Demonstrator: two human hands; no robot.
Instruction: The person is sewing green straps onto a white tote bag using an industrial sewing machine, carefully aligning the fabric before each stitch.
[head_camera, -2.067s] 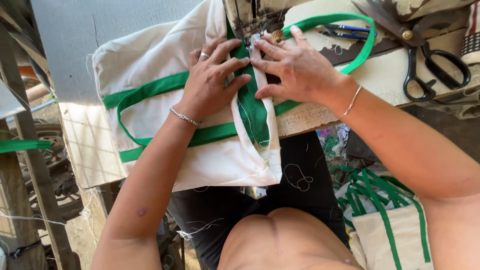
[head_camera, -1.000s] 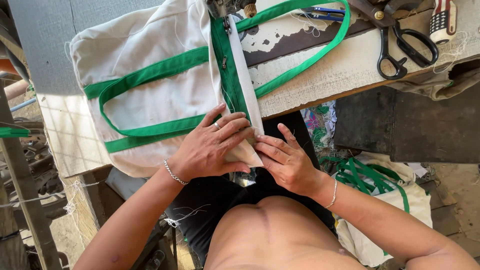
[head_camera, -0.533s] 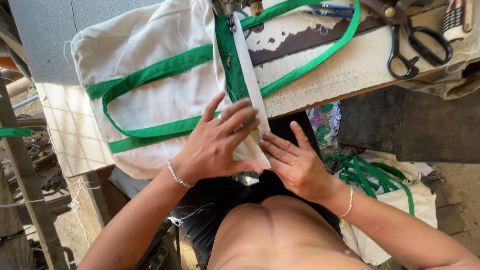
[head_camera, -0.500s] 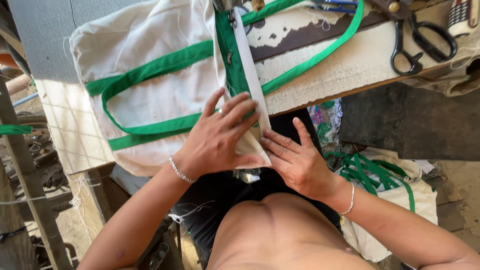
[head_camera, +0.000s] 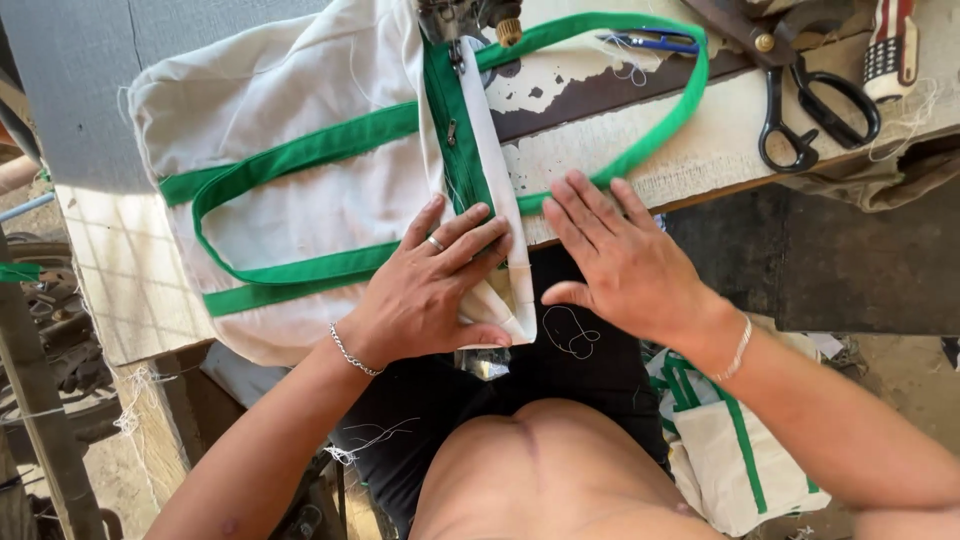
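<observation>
Bare tabletop lies open between green strap and scissors.

The left hand lies flat on a cream bag with green straps, its fingers pressing the green zipper strip at the near edge of the worktop. The right hand hovers open just beside it. Black scissors lie far right.
</observation>
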